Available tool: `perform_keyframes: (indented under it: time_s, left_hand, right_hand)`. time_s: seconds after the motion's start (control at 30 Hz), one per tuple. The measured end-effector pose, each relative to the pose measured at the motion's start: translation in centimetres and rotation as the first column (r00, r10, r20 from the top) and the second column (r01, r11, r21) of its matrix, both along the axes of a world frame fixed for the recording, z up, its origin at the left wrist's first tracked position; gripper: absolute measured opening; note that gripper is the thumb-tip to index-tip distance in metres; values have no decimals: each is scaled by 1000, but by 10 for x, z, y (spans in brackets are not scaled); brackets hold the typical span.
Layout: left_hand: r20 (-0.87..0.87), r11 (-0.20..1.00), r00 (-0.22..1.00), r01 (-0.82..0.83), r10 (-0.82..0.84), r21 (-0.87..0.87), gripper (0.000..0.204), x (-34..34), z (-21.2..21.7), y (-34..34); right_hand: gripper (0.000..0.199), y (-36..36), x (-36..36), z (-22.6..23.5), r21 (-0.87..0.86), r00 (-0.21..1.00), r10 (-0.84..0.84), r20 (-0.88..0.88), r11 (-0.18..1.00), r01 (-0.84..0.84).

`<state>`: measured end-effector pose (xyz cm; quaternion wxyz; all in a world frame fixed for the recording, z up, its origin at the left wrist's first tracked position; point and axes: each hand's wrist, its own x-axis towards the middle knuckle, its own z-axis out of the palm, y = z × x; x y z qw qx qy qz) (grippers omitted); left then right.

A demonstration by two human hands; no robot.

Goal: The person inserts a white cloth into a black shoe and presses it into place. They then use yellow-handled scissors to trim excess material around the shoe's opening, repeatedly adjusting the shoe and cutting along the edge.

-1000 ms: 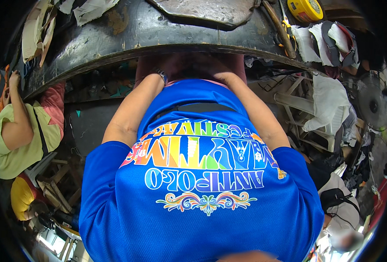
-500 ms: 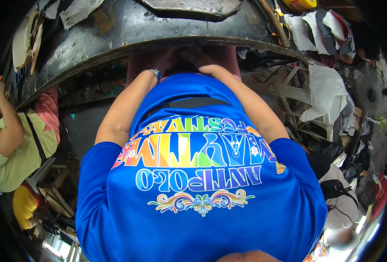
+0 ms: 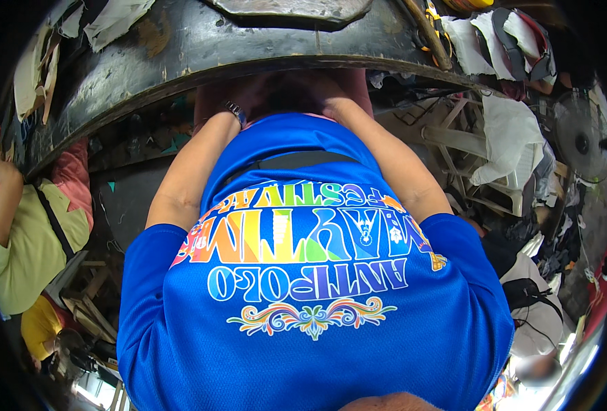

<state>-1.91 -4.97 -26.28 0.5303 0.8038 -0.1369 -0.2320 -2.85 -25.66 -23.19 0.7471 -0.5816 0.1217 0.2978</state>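
Both my forearms reach down my lap to the shadow beneath the front edge of a black workbench [image 3: 200, 51]. My left hand [image 3: 250, 93], with a metal wristwatch [image 3: 235, 111] at its wrist, is by my left thigh. My right hand [image 3: 325, 89] lies across from it, by the right thigh. The fingers of both are lost in the dark, so whether they are open or closed does not show. A dark patch lies between the hands; I cannot make out what it is. Above them on the bench rests a thick grey slab [image 3: 289, 10] with cut corners.
Scissors with yellow-and-black handles [image 3: 435, 27], a wooden stick [image 3: 427, 31] and cut white and dark pieces [image 3: 505, 41] lie on the bench's right. Pale scraps [image 3: 32, 82] sit at its left. A white stool [image 3: 454, 144], a fan [image 3: 582, 140] and a co-worker in light green [image 3: 26, 240] are nearby.
My hands have shifted slightly farther under the bench edge, and the right one is less visible. The view has tilted a little. The co-worker's arm at left has moved slightly.
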Motion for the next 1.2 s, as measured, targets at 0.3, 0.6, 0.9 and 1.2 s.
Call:
perform_keyframes:
  time_s: [0.3, 0.6, 0.9, 1.2]
  left_hand:
    - [-700, 785, 710, -478, 81, -394, 40, 0, 30, -22]
    - [-498, 820, 856, -384, 143, -425, 40, 4, -15, -16]
    - [-346, 878, 865, -443, 365, -180, 47, 3, 2, -14]
    - [33, 978, 999, -41, 35, 205, 51, 7, 9, -20]
  right_hand:
    - [29, -8, -5, 15, 443, 949, -132, -287, 860, 254]
    - [29, -3, 2, 0, 204, 971, -131, -199, 964, 172]
    - [30, -17, 14, -65, -307, 945, 47, 324, 950, 58]
    - [38, -13, 4, -39, 227, 889, -452, 70, 875, 427]
